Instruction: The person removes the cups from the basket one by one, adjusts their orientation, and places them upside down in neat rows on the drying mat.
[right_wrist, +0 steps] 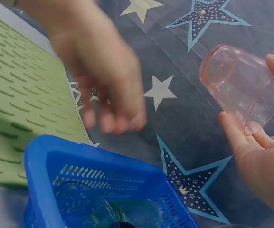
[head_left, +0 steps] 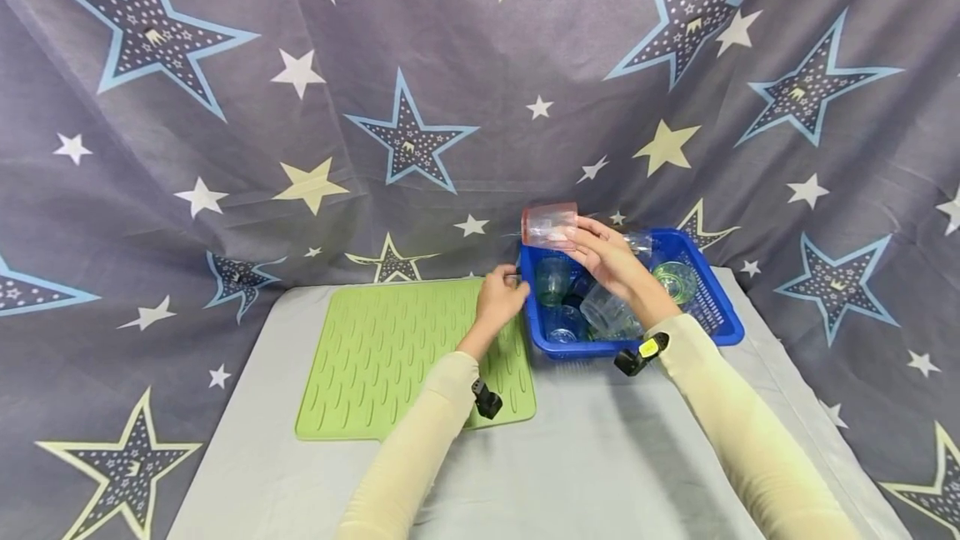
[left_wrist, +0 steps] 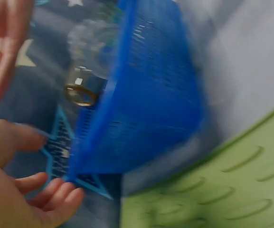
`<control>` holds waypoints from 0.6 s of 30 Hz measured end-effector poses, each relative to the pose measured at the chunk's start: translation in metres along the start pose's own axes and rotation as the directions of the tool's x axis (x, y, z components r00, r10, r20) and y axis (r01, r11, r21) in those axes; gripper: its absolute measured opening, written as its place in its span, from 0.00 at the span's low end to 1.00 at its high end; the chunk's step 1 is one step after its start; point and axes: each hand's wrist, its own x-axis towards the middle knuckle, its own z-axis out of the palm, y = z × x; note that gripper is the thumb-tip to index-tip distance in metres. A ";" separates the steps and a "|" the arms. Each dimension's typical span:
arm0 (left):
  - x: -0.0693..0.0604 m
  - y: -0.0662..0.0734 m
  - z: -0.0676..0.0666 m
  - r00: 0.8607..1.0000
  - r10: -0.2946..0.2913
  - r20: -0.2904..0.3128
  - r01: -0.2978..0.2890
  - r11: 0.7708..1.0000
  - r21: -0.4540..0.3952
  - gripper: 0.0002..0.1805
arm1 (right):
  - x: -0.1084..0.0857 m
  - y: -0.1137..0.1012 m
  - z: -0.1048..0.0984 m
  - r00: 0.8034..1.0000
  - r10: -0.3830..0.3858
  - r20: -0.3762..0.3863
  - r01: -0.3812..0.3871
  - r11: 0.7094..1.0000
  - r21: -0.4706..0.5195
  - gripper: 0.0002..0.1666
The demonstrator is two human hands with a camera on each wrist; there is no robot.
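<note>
A clear pink-tinted cup point(head_left: 549, 225), tilted on its side in the air, is held near its rim by my right hand point(head_left: 609, 258). In the right wrist view the pink cup point(right_wrist: 239, 83) sits between thumb and fingers, above the basket. My left hand point(head_left: 501, 298) hovers at the basket's left edge, over the mat's far right corner, and holds nothing. Its fingers bend loosely in the left wrist view. Inside the blue basket point(head_left: 731, 332) lie several clear and tinted glasses, among them a greenish glass point(head_left: 552, 280) and a clear tumbler point(head_left: 609, 311).
A green ridged drying mat point(head_left: 375, 357) lies left of the basket on a table with a pale cloth point(head_left: 570, 457). Behind the table hangs a dark curtain point(head_left: 450, 40) with stars. A green-tinted glass point(head_left: 675, 282) lies at the basket's right side.
</note>
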 end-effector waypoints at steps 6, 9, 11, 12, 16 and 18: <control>0.005 0.036 -0.025 0.946 0.159 -0.281 -0.221 0.954 -0.202 0.20 | -0.001 0.002 0.003 0.996 0.027 0.090 -0.033 0.997 0.071 0.13; 0.006 0.051 -0.036 0.899 0.281 -0.336 -0.367 0.902 -0.227 0.20 | -0.002 0.003 0.004 0.991 0.051 0.125 -0.065 0.992 0.108 0.17; 0.006 0.060 -0.041 0.868 0.368 -0.334 -0.448 0.870 -0.205 0.21 | -0.002 0.005 0.005 0.986 0.076 0.148 -0.101 0.980 0.170 0.18; 0.006 0.064 -0.043 0.853 0.407 -0.326 -0.480 0.857 -0.188 0.22 | -0.003 0.006 0.005 0.984 0.086 0.157 -0.117 0.973 0.200 0.19; 0.006 0.074 -0.046 0.803 0.534 -0.264 -0.572 0.815 -0.094 0.24 | -0.004 0.009 0.008 0.975 0.100 0.200 -0.156 0.945 0.288 0.21; 0.007 0.077 -0.046 0.784 0.574 -0.235 -0.600 0.798 -0.053 0.25 | -0.004 0.011 0.011 0.973 0.102 0.207 -0.163 0.938 0.307 0.22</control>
